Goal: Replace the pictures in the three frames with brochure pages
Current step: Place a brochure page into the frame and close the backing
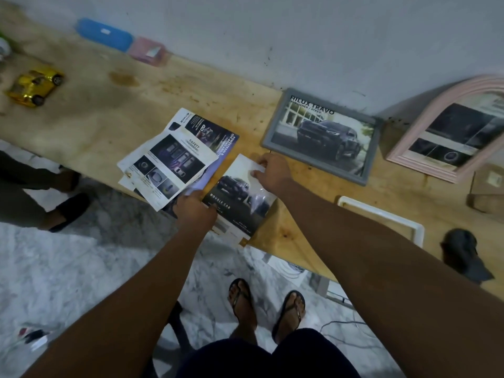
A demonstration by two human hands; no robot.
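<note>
A car brochure page (237, 197) headed "Double Cab" lies at the wooden table's near edge. My right hand (274, 171) pinches its far corner, and my left hand (195, 207) holds its near left edge beside a pile of loose brochure pages (174, 156). A grey frame (321, 136) with a truck brochure page leans on the wall. To its right leans a pink arched frame (447, 132), also holding a brochure page. A white frame (381, 216) lies flat, partly hidden behind my right forearm.
On the wooden table (131, 110) sit a yellow toy car (35, 87), a blue case (105, 34) and a pink box (148, 51) by the wall. A dark cap (463, 255) and a cardboard box (488, 192) lie right. Another person's feet (68, 208) stand at left.
</note>
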